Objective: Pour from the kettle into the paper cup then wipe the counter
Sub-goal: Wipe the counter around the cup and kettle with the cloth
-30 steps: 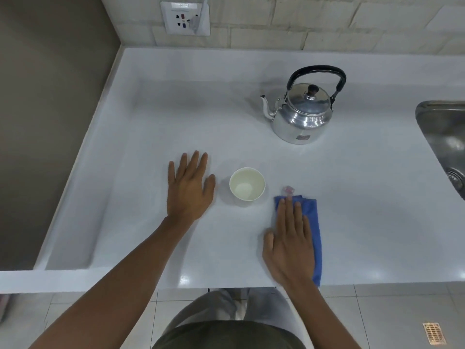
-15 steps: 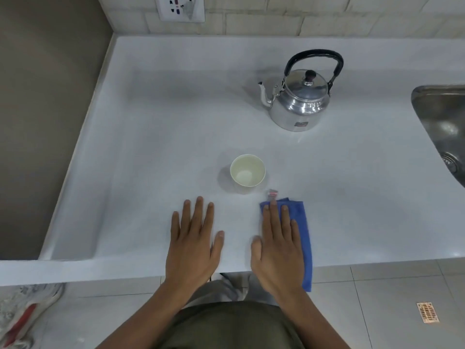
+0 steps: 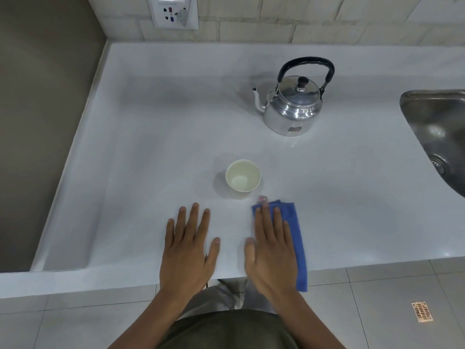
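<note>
A shiny metal kettle (image 3: 293, 107) with a black handle stands upright at the back right of the white counter (image 3: 151, 159), spout pointing left. A white paper cup (image 3: 242, 178) stands upright in the middle, nearer to me. A folded blue cloth (image 3: 297, 238) lies at the front edge, its near end hanging over. My right hand (image 3: 270, 250) lies flat on the cloth's left part, fingers spread. My left hand (image 3: 188, 250) rests flat on the bare counter to the left, holding nothing.
A steel sink (image 3: 440, 132) is set into the counter at the right. A wall socket (image 3: 173, 11) sits on the tiled back wall. A brown wall bounds the left side. Tiled floor with a small drain grate (image 3: 422, 311) lies below the front edge.
My left hand has drawn back from beside the cup to the front edge. My right hand has slid toward me with the cloth, whose near end now hangs over the edge.
</note>
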Action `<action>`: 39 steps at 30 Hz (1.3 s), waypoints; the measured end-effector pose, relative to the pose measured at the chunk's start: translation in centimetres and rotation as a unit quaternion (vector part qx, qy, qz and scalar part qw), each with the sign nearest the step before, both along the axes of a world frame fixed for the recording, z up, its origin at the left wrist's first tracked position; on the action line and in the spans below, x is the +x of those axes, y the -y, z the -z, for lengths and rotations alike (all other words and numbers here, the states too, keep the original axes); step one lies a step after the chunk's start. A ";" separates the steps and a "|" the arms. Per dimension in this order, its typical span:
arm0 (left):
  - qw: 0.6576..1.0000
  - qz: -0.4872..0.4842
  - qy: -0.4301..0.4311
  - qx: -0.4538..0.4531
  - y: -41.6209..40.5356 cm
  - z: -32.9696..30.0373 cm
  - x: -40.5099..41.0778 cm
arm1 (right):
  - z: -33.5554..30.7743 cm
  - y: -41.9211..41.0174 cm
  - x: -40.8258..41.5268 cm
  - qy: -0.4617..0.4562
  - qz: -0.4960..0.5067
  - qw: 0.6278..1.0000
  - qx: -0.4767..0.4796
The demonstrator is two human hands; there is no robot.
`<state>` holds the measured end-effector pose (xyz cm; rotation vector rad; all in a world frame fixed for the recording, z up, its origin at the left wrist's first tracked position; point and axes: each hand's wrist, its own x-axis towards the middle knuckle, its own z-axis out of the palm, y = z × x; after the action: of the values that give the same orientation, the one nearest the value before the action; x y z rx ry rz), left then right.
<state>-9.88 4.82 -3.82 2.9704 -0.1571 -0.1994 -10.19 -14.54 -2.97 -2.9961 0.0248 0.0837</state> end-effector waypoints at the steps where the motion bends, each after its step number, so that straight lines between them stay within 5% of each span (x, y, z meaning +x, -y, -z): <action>1: 1.000 0.000 0.000 -0.001 0.0 0.0 0.0 | 0.1 -0.2 -0.6 -0.004 -0.020 1.000 0.002; 6: 1.000 0.001 0.004 -0.002 -0.2 0.1 0.1 | 0.1 3.4 -0.5 0.010 -0.077 0.997 -0.010; 16: 1.000 -0.018 0.021 -0.007 0.4 -0.2 0.1 | -0.1 5.0 3.5 -0.007 0.022 1.000 -0.003; 24: 0.996 -0.065 0.059 -0.020 1.6 -0.7 2.0 | 0.3 4.7 -1.0 0.002 -0.057 0.998 0.013; 33: 0.997 -0.067 0.047 -0.007 1.3 0.7 5.0 | -0.1 6.6 8.6 -0.009 0.048 0.999 0.001; 39: 0.997 -0.066 0.041 0.012 1.4 0.8 4.9 | -0.1 6.9 5.3 -0.003 -0.023 1.000 0.020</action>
<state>-4.93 3.41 -4.65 2.9995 0.0317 -0.0637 -4.88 -21.39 -2.90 -2.9563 -0.0451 0.0978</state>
